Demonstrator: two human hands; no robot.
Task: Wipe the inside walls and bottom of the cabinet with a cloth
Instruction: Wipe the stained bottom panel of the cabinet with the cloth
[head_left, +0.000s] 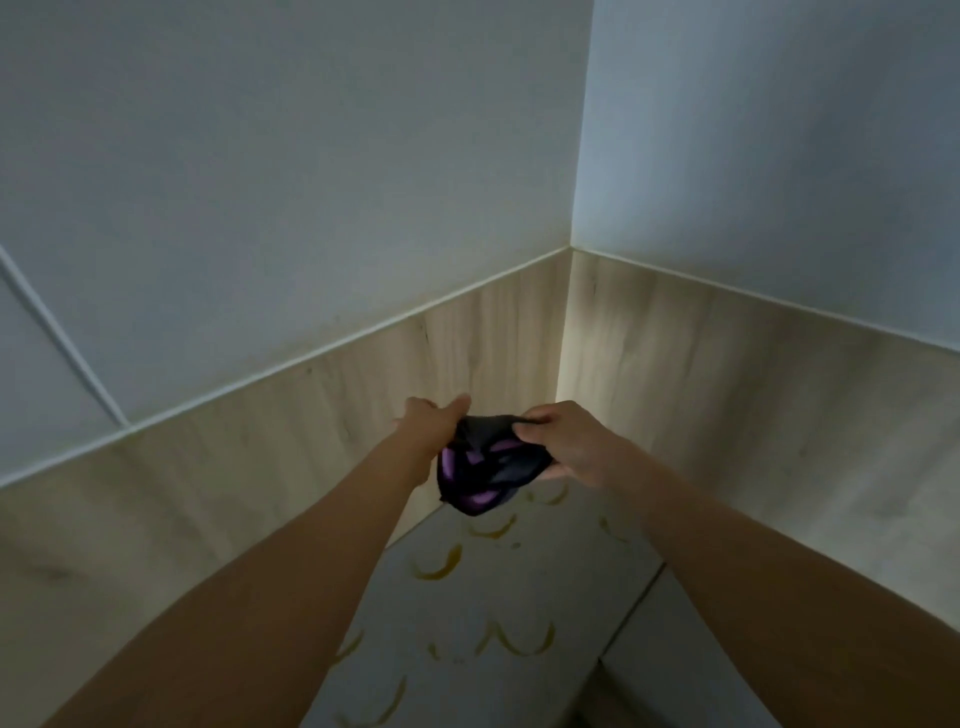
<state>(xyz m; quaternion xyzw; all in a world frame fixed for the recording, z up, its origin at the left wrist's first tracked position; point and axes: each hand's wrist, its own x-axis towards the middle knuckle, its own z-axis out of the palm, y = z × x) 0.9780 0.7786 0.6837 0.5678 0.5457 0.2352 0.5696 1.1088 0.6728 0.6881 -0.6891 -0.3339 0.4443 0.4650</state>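
Observation:
A dark cloth with purple patches (480, 467) is bunched between both hands, held in the air near the inner corner. My left hand (431, 434) grips its left side, and my right hand (566, 444) pinches its right edge. Both arms reach forward from the bottom of the view. Behind them the walls are light wood (675, 374) low down and white (311, 182) higher up. Below lies a pale bottom surface (519, 597) marked with yellow-brown curved stains (439, 566).
The two walls meet in a vertical corner (569, 312) just behind the cloth, with a bright streak of light on it. A seam (631, 616) crosses the bottom surface at the right. A thin white ridge (57, 348) runs across the left wall.

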